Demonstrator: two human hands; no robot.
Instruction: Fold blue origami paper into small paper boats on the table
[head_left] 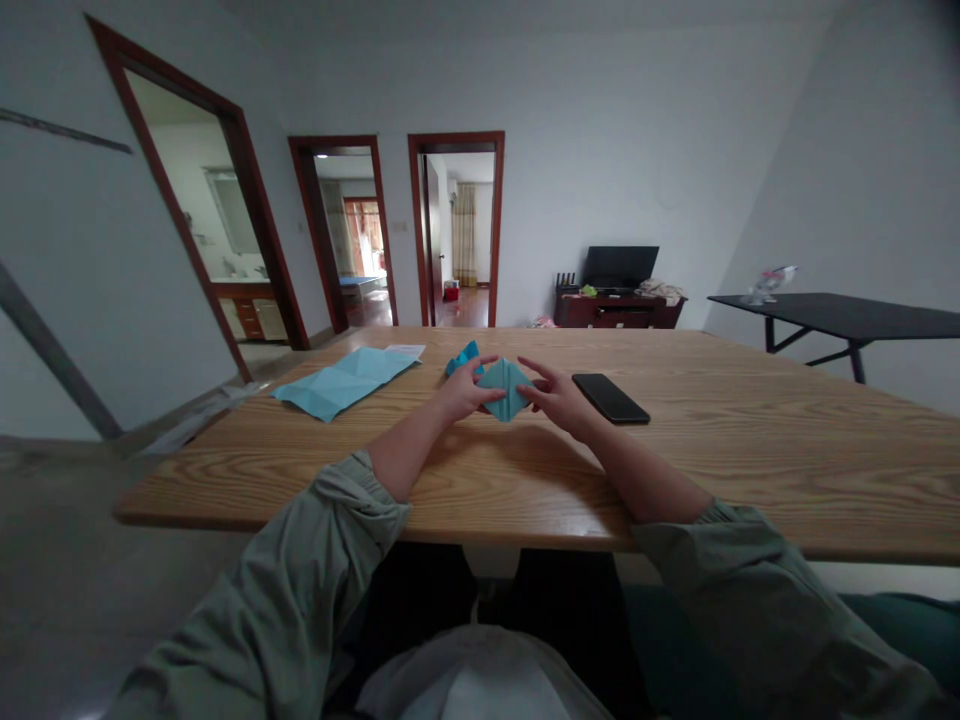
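A light blue folded paper (506, 390), roughly diamond-shaped with a crease down its middle, is held just above the wooden table (525, 490). My left hand (463, 390) grips its left corner, thumb on the near face. On the right corner, my right hand (556, 393) holds it the same way, index finger raised over the top. Behind my left hand lies a darker blue folded paper piece (462, 357), partly hidden by the fingers. A creased light blue sheet (345, 382) is spread on the table to the left.
A black phone (611, 398) lies to the right of my right hand. White paper (406, 352) shows at the blue sheet's far edge. Beyond the table are a television (620, 267) on a dark red cabinet, a black table (847, 314) at the right, and three doorways.
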